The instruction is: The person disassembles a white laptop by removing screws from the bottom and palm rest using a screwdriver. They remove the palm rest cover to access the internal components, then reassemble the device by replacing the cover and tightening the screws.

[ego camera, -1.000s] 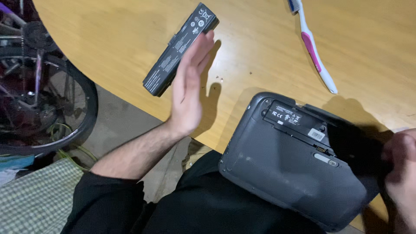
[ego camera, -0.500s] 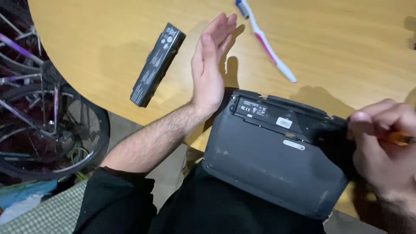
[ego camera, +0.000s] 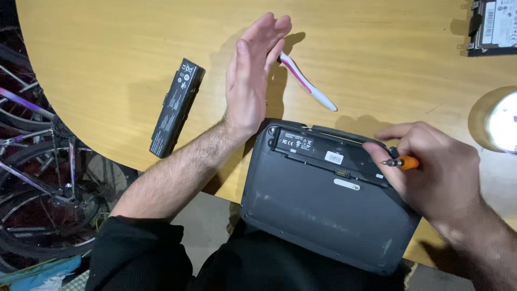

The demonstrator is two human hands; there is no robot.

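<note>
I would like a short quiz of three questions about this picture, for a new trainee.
1. True or false: the left hand holds the battery.
2. What does the right hand hold? A) pink and white stick B) screwdriver with an orange handle C) hard drive
3. Fill in: the laptop lies with its ____ side up.

Key: 1 false, the hand is open and apart from the battery; 2 B, the screwdriver; 3 bottom.
</note>
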